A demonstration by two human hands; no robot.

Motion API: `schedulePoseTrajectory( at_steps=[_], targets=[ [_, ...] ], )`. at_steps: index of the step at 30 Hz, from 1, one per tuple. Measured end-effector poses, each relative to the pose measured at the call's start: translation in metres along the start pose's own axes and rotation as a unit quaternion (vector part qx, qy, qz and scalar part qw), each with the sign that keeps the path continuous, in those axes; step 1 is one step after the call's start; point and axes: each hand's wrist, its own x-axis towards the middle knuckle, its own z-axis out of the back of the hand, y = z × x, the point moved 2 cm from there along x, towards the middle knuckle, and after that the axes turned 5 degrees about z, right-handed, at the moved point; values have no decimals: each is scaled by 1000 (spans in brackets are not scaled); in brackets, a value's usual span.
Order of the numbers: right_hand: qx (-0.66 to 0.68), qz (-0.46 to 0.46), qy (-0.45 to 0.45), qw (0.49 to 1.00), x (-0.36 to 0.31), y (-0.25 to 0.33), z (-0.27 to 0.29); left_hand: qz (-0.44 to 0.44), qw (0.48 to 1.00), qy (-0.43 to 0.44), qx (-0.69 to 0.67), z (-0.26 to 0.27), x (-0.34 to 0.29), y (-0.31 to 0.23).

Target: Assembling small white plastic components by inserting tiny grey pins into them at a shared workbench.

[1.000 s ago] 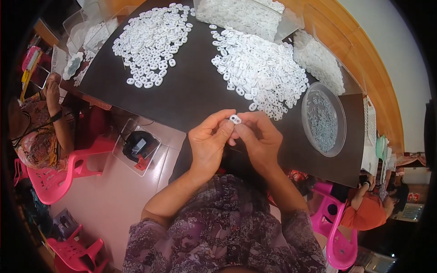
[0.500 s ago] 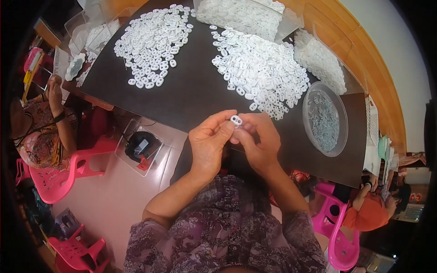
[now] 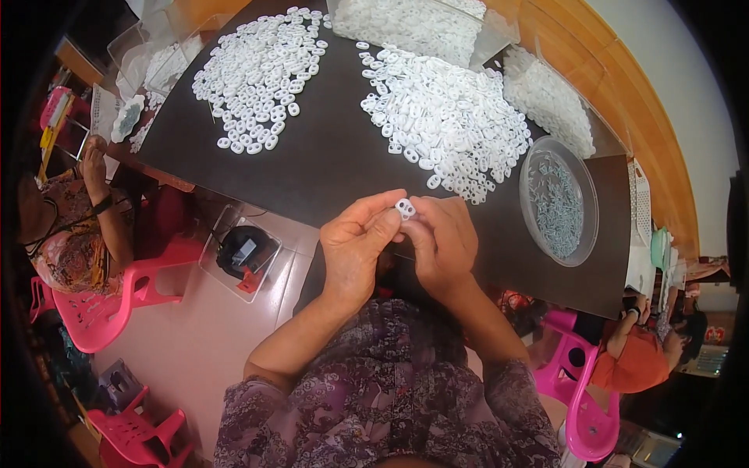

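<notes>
Between my two hands, just over the table's near edge, is a small white plastic piece with two round holes [image 3: 404, 208]. The thumb and fingers of my left hand [image 3: 355, 242] pinch its left side. My right hand [image 3: 443, 246] closes on it from the right, fingers bent and thumb pressed in below. Part of the piece is hidden behind the fingertips. Beyond my hands lies a wide heap of loose white plastic pieces [image 3: 445, 117]. A second heap of two-holed oval white pieces [image 3: 257, 78] spreads to the left.
On the dark table [image 3: 312, 168], a round clear tray [image 3: 591, 226] of small grey screw-like parts stands at the right. Clear bins of white pieces [image 3: 406, 27] line the back. Pink chairs [image 3: 94, 320] and a co-worker [image 3: 78, 226] are at left; another person [image 3: 636, 355] sits at right.
Both hands stay on the white piece, with only a slight shift of the fingers. The right fingers sit a little more closed around it. The whole view has moved slightly.
</notes>
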Motion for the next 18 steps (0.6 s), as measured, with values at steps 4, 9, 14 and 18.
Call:
schedulePoseTrajectory(
  at_steps=[4,9,14,18],
  targets=[
    [6,-5,6,1000,0,2,-1,-14,999,0,29,2,-1,-4],
    [14,-12,9,1000,-1,3,-3,-61,995,33,66,8,2,-6],
    [45,-31,-17,998,0,7,-10,-109,992,34,62,14,5,1],
    [61,-55,-34,996,-3,11,-16,-130,991,-11,36,8,2,12]
  ],
)
